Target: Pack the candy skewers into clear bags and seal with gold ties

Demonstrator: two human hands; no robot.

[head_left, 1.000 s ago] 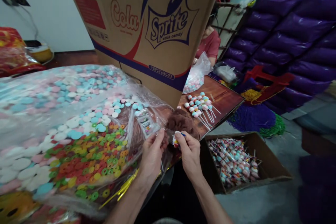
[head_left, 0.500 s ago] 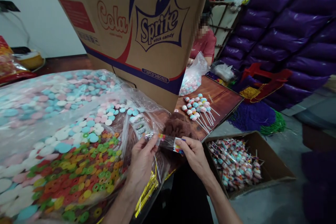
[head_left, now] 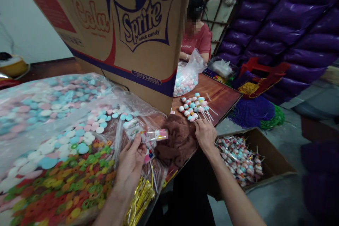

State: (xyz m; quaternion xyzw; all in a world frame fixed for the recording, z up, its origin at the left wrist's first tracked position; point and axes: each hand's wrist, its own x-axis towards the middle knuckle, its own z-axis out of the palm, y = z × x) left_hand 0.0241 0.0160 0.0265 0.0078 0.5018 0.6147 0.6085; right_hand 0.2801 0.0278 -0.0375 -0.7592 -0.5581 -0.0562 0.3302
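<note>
A clear printed wrapper [head_left: 156,135] sticks out to the right from my left hand [head_left: 132,155], pinched between thumb and fingers. My right hand [head_left: 206,135] reaches to the sticks of the candy skewers [head_left: 194,105] lying on the table, its fingertips touching the stick ends; whether it grips one is too small to tell. Those skewers carry pink, white and blue candies. A brown cloth [head_left: 176,139] lies between my hands. Gold twist ties [head_left: 141,197] and a white stick are below my left hand.
Large bags of round candies [head_left: 60,120] and colourful rings [head_left: 69,183] cover the left. A tall carton [head_left: 127,42] stands behind. Wrapped skewers fill an open box [head_left: 275,169] at right. A person [head_left: 197,39] sits across the table [head_left: 219,91].
My right hand has let go of the wrapper and moved up to the skewers. My left hand still holds the wrapper. The view has shifted slightly right.
</note>
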